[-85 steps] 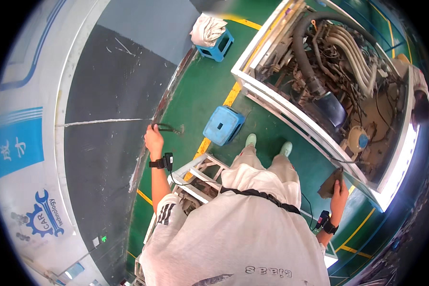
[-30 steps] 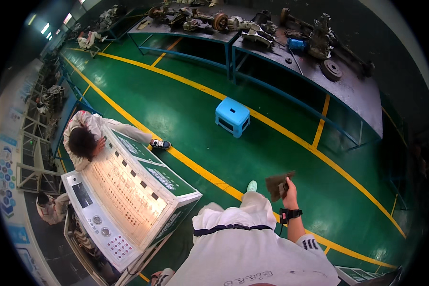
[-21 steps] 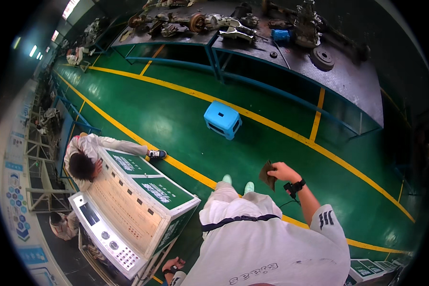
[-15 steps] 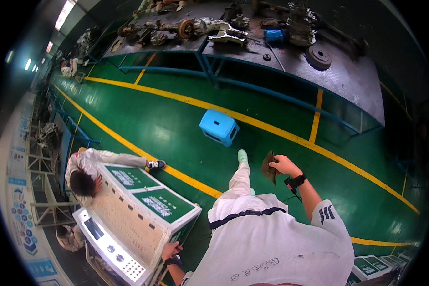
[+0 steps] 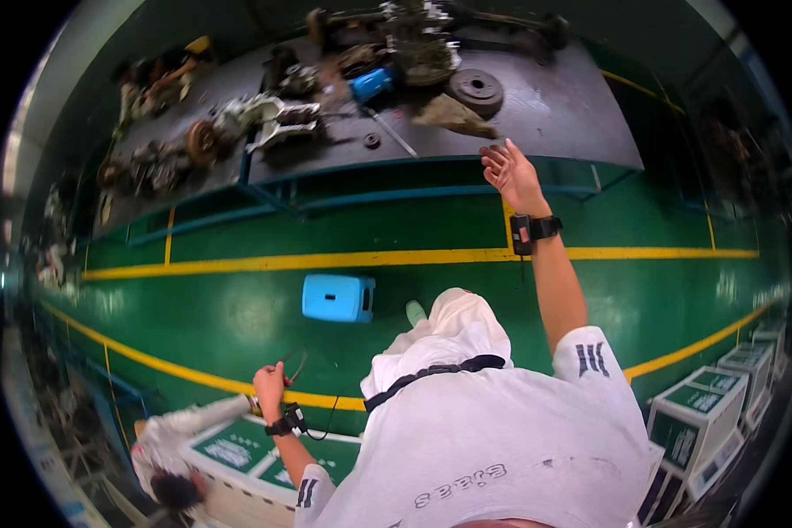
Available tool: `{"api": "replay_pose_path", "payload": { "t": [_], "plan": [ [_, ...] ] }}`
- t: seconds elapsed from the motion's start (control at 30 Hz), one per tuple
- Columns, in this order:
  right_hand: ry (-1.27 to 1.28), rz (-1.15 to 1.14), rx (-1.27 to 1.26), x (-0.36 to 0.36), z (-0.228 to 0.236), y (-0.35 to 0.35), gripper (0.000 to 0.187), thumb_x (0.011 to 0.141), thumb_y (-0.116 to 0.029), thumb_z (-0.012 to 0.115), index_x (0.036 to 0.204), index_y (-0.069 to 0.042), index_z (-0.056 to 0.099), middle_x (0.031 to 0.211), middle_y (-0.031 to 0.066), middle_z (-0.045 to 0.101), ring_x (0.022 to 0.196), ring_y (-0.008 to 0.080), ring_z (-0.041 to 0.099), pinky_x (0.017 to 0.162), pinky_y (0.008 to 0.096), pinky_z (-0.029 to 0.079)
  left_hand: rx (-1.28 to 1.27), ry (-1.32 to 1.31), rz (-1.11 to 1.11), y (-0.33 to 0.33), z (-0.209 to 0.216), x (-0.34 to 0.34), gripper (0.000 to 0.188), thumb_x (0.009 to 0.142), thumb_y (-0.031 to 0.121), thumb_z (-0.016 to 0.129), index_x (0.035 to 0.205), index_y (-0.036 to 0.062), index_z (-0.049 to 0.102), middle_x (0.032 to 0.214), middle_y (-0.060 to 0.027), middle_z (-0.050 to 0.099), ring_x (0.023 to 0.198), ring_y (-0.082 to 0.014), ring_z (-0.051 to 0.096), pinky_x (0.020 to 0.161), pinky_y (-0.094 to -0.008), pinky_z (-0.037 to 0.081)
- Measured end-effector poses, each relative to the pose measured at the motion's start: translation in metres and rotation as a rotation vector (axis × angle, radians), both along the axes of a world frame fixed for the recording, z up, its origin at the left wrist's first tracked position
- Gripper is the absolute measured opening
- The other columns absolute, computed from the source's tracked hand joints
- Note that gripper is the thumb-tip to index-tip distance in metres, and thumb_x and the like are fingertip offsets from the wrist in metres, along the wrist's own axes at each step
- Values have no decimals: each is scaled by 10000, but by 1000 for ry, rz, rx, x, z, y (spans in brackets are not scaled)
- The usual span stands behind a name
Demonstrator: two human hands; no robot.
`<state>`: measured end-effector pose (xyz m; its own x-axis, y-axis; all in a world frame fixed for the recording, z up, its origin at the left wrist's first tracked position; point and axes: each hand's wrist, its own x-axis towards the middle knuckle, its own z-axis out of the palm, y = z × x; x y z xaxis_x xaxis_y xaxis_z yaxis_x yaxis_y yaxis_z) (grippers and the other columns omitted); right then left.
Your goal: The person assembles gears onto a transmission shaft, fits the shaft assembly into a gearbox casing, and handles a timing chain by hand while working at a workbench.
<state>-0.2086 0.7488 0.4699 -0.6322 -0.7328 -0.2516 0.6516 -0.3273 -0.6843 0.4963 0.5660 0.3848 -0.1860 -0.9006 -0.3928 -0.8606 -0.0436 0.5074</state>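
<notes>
My right hand (image 5: 512,176) reaches out to the table's front edge with its fingers spread and nothing in them. Just beyond the fingertips is a brown rag (image 5: 453,115), next to a round drum-like metal part (image 5: 476,91); whether the rag lies on the tabletop or is in the air above it, I cannot tell. My left hand (image 5: 271,384) is out to the left, fingers curled round a thin, dark, curved strip (image 5: 300,366) that sticks out beyond them. Its exact kind is too blurred to make out. Both wrists carry black straps with small devices.
The metal-topped table (image 5: 554,123) holds greasy machine parts, a blue cylinder (image 5: 372,84) and a rod (image 5: 394,133). A blue stool (image 5: 337,297) stands on the green floor. A co-worker (image 5: 172,462) leans at a white-and-green cabinet (image 5: 238,444) at lower left; more cabinets (image 5: 700,414) stand right.
My right hand has moved forward to the table and let go of the rag. The left hand has risen from beside the cabinet, now with the thin strip. My view has turned and neared the table.
</notes>
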Motion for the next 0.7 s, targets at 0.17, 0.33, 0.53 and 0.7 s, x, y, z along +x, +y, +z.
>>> {"api": "replay_pose_path", "payload": {
  "t": [0.17, 0.33, 0.53, 0.7],
  "plan": [
    [615, 55, -19, -10, -62, -7, 452, 1018, -175, 700, 1402, -9, 528, 1144, 136, 752, 987, 272, 767, 765, 379, 642, -171, 359, -128, -59, 127, -131, 316, 1076, 229, 664, 1158, -76, 651, 849, -101, 716, 704, -157, 657, 683, -320, 560],
    [276, 662, 148, 33, -105, -72, 875, 1038, -618, 641, 1586, 23, 410, 1394, 242, 674, 1245, 357, 697, 932, 461, 626, 25, 578, -153, -31, 265, -364, 468, 1100, 294, 529, 1381, -70, 614, 1308, -236, 713, 1216, -384, 669, 1193, -530, 456],
    [-802, 275, -299, -7, -119, -151, 1306, 882, -882, 573, 1681, 62, 151, 1683, 307, 369, 1505, 493, 450, 1188, 688, 382, 118, 820, -448, -117, 270, -491, 407, 1109, 225, 543, 1383, -75, 541, 1240, -171, 661, 1136, -285, 651, 1221, -561, 426],
    [-586, -347, -669, -120, -80, -96, 1030, 929, -893, 437, 1398, 11, 588, 1410, 273, 646, 1319, 495, 600, 1176, 689, 403, 214, 1100, -356, -147, 262, -525, 376, 1112, 145, 548, 1410, -75, 481, 1181, -110, 602, 1067, -240, 624, 1244, -604, 390]
  ]
}}
